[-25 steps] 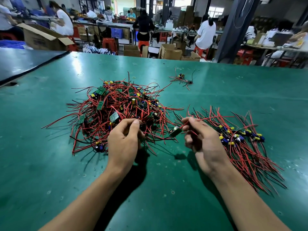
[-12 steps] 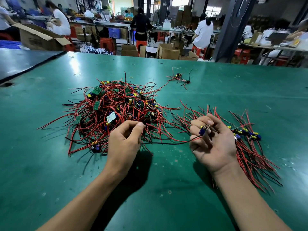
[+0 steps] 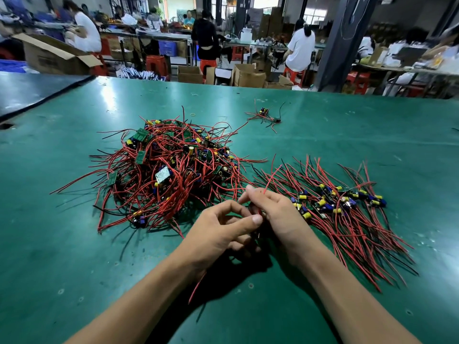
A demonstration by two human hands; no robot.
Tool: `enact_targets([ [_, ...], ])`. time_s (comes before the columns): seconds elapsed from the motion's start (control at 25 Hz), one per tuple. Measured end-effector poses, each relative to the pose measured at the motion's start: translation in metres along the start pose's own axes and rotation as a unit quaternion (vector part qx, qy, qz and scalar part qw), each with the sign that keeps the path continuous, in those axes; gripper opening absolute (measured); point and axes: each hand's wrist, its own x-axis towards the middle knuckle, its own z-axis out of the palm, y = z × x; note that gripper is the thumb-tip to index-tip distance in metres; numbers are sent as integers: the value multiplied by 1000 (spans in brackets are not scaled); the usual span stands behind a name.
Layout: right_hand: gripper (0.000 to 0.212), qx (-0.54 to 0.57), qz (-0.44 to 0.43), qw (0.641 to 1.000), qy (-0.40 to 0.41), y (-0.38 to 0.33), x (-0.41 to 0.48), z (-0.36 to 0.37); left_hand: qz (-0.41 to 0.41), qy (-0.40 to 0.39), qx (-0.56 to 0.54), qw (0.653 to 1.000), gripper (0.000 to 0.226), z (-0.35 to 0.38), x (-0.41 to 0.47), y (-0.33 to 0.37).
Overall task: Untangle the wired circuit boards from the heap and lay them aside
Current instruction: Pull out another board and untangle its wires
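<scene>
**Left hand [image 3: 223, 232] and right hand [image 3: 278, 214] pinch red wires [image 3: 269, 181] in front of the heap [image 3: 169, 175]**

Both hands meet just in front of the heap, at its near right edge, raised a little off the green table [image 3: 74, 256]. The left hand's fingers are curled, with thumb and forefinger closed toward the wires where the two hands touch. The right hand's fingertips are pressed together on the same wires. One red end sticks up above the right fingers, and another trails out below the left wrist. Whether a board hangs between the palms cannot be told, since the hands cover that spot.

The heap is a loose mound of small green circuit boards with yellow and blue parts, knotted in red and black wires that stray out on every side. Right of the heap, just beside it, lies the sorted pile [image 3: 347, 212], its boards lined in a row and its wires fanned toward the near edge. Beyond the heap, to its far right and well apart, sits one stray wired board [image 3: 264, 112].
</scene>
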Motion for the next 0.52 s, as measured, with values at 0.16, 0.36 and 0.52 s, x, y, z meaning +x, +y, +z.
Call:
enact_targets([
  [0.16, 17, -76, -46, 996, -20, -4, -3, -6, 57, 73, 69, 993, 30, -3, 3, -2],
  [0.36, 31, -136, -55, 989, 35, -2, 0, -7, 49, 62, 160, 984, 29, -2, 2, -4],
  [0.52, 44, -155, -59, 984, 70, -4, 5, -11, 56, 16, 198, 979, 8, -5, 1, -1],
])
